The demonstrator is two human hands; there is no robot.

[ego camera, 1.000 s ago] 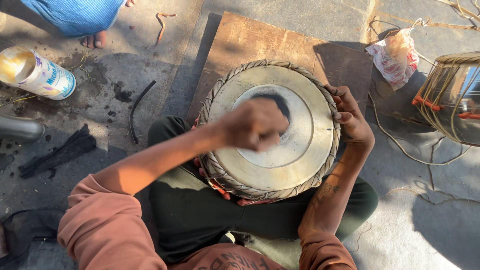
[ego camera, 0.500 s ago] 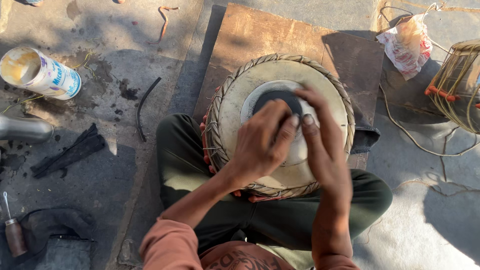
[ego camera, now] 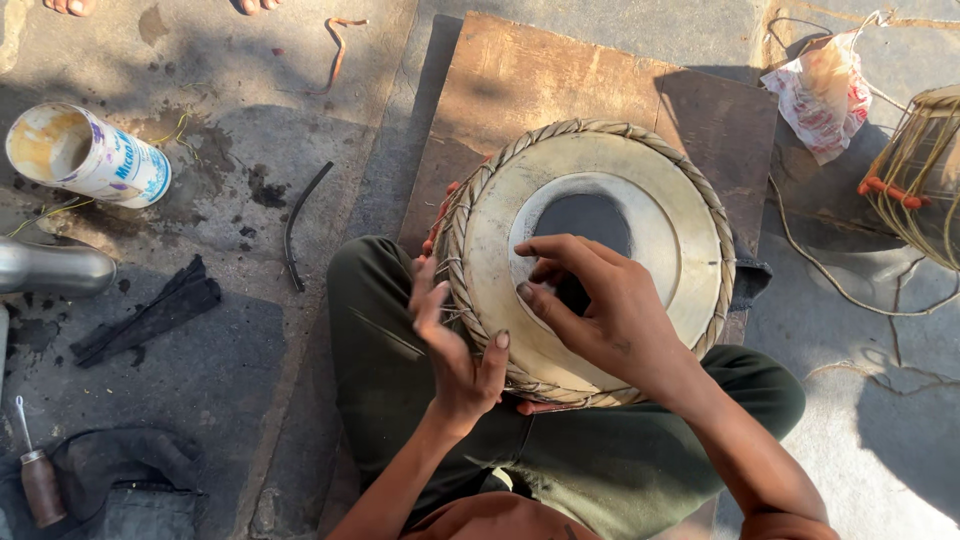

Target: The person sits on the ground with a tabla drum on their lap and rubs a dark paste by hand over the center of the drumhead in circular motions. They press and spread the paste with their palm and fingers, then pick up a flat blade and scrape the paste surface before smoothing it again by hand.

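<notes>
Right now the right hand [ego camera: 610, 310] rests on the head of the drum [ego camera: 590, 260], which sits in the seated person's lap above the dark trousers. Its fingers are bent and spread over the skin, fingertips touching the edge of the black centre patch [ego camera: 590, 225]; it grasps nothing. The left hand [ego camera: 455, 340] hangs open and released just beside the drum's near-left rim, palm turned toward the braided rim lacing [ego camera: 470, 215], not clearly touching it. The step in hand looks like working or smoothing the black patch by fingertip. Continuing would call for light, even pressure that stays on the patch, and the free hand steadying the shell so it does not roll off the lap. Beyond the hands a wooden board [ego camera: 560, 80] lies on the ground. Well off to the left hand's side are an open tin [ego camera: 85, 155], a dark cloth strip [ego camera: 150, 320] and a small wooden-handled tool [ego camera: 40, 480].
</notes>
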